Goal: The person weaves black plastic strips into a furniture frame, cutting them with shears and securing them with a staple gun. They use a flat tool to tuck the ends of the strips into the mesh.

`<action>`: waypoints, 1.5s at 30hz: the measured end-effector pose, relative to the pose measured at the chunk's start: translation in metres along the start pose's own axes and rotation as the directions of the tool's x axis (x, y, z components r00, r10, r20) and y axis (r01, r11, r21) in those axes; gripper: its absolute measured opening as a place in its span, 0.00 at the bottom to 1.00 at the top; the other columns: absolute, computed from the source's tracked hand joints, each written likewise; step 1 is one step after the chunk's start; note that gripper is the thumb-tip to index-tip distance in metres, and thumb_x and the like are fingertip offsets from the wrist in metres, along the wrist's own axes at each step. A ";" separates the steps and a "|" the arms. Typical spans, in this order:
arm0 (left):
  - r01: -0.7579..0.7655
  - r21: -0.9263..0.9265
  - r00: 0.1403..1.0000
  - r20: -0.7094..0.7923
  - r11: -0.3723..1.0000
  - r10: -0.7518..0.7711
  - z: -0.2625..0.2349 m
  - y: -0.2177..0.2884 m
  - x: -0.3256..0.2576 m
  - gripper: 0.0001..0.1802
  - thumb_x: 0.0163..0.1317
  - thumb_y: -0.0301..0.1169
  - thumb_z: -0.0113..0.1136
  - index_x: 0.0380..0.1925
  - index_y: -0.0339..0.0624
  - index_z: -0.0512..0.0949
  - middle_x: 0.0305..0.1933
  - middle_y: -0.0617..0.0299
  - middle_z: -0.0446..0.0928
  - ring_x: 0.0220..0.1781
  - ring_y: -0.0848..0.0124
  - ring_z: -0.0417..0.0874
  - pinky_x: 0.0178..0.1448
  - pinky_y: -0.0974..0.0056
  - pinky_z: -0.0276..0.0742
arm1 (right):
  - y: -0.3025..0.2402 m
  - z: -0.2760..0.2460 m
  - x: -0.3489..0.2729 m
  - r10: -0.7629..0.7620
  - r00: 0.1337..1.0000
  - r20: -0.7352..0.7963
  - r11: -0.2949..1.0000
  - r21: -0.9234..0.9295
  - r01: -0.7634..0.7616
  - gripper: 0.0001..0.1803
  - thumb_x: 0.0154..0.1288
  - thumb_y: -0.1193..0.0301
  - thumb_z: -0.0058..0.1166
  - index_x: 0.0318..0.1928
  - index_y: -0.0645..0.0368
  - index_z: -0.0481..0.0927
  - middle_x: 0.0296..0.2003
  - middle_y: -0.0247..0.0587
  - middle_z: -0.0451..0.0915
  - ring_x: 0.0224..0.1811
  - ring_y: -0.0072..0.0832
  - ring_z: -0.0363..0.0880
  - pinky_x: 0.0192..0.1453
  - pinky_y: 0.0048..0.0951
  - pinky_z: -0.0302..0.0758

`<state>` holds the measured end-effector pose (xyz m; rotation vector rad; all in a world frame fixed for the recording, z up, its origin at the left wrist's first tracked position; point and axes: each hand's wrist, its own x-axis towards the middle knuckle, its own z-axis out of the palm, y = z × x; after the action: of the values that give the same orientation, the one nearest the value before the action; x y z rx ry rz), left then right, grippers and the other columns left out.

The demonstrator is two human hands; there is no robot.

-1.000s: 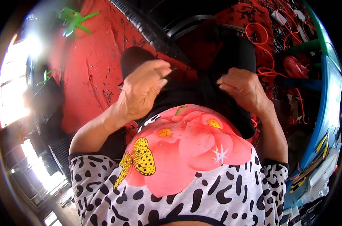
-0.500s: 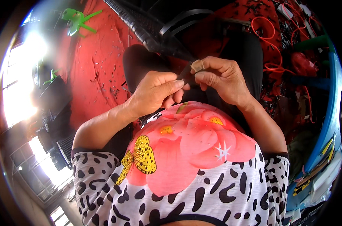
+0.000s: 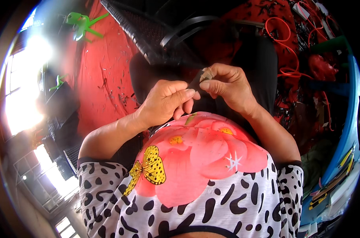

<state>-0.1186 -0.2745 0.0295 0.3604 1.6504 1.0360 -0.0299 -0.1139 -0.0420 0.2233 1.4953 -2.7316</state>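
Note:
My left hand pinches the lower end of a short, flat black strip between thumb and fingers. My right hand is closed on the strip's upper end, thumb against index finger. A pale beige wrap covers the tip of that index finger. Just beyond both hands lies a black woven panel with a wrapped, ribbed edge. Curved black bands arch over it. Both hands are held above my lap, close to my shirt's flower print.
Red sheeting strewn with black scraps covers the floor. Green stools stand at the far left. A red hose coils at the right, beside a blue table edge with yellow-handled cutters near it.
My right hand has shifted slightly left, closer to my left hand, and the strip shows wider between them. The woven panel appears a little further left.

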 end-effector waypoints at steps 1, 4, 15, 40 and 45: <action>0.005 0.018 1.000 0.013 1.000 -0.005 -0.001 0.000 0.001 0.16 0.65 0.33 0.44 0.32 0.28 0.75 0.21 0.62 0.74 0.14 0.83 0.68 0.20 0.78 0.64 | 0.003 0.000 0.001 -0.051 0.998 -0.020 0.998 0.047 0.052 0.04 0.55 0.75 0.57 0.27 0.62 0.77 0.24 0.31 0.75 0.21 0.12 0.67 0.23 0.15 0.66; 0.022 0.011 0.999 0.037 1.000 -0.022 -0.001 -0.001 0.001 0.16 0.65 0.33 0.44 0.32 0.28 0.75 0.21 0.61 0.75 0.15 0.83 0.70 0.20 0.78 0.65 | 0.008 -0.004 0.002 -0.043 0.999 0.020 0.999 0.029 0.042 0.05 0.54 0.74 0.58 0.27 0.62 0.77 0.23 0.30 0.75 0.21 0.12 0.68 0.22 0.14 0.66; 0.087 -0.017 0.992 0.094 0.996 -0.085 -0.012 -0.002 -0.006 0.14 0.65 0.31 0.43 0.36 0.28 0.73 0.26 0.55 0.77 0.21 0.74 0.79 0.25 0.75 0.72 | 0.013 0.007 0.004 -0.037 0.999 0.025 0.999 0.033 0.036 0.05 0.56 0.73 0.57 0.29 0.62 0.77 0.25 0.30 0.75 0.23 0.12 0.69 0.23 0.14 0.67; -0.306 0.671 0.716 -0.305 0.675 0.628 -0.043 0.073 0.008 0.06 0.53 0.21 0.58 0.32 0.35 0.74 0.17 0.75 0.65 0.20 0.89 0.61 0.24 0.80 0.57 | -0.040 0.012 0.094 -0.079 0.997 -0.021 0.931 0.355 0.082 0.13 0.66 0.66 0.40 0.41 0.63 0.72 0.30 0.37 0.75 0.31 0.25 0.73 0.37 0.20 0.68; -0.299 0.798 0.723 -0.168 0.523 0.670 -0.047 0.080 0.033 0.05 0.53 0.20 0.56 0.31 0.34 0.74 0.20 0.70 0.69 0.21 0.84 0.65 0.24 0.76 0.60 | -0.021 -0.012 0.108 -0.181 0.951 0.251 0.864 0.503 0.031 0.12 0.66 0.65 0.40 0.37 0.62 0.72 0.22 0.31 0.68 0.24 0.21 0.67 0.29 0.19 0.64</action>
<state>-0.1935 -0.2270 0.0718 1.2986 2.4763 0.8418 -0.1374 -0.0865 -0.0455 -0.2614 0.7364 -3.0169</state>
